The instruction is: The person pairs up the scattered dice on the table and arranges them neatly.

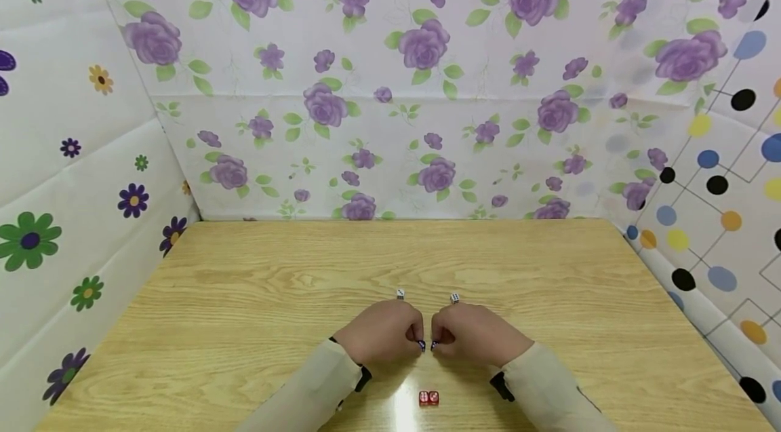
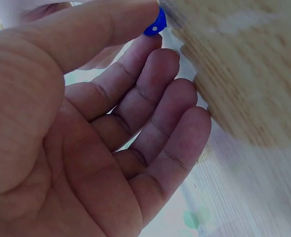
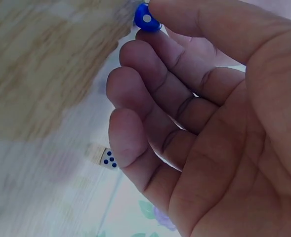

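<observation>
My left hand [image 1: 386, 330] pinches a blue die [image 2: 156, 23] with white pips between thumb and index finger. A second blue die [image 3: 147, 19] sits between the thumb and index fingertip of my right hand [image 1: 477, 331]. In the head view the two hands face each other, with a narrow gap between the dice, close over the wooden table [image 1: 244, 296]. The other fingers of each hand are bent beside the pinch, as both wrist views show.
Two red dice [image 1: 429, 398] lie side by side nearer the body. Beyond the hands are a white die [image 1: 400, 293] behind the left one and another white die [image 1: 454, 298] behind the right. Flower-patterned cloth [image 1: 390, 113] hangs along the table's far edge.
</observation>
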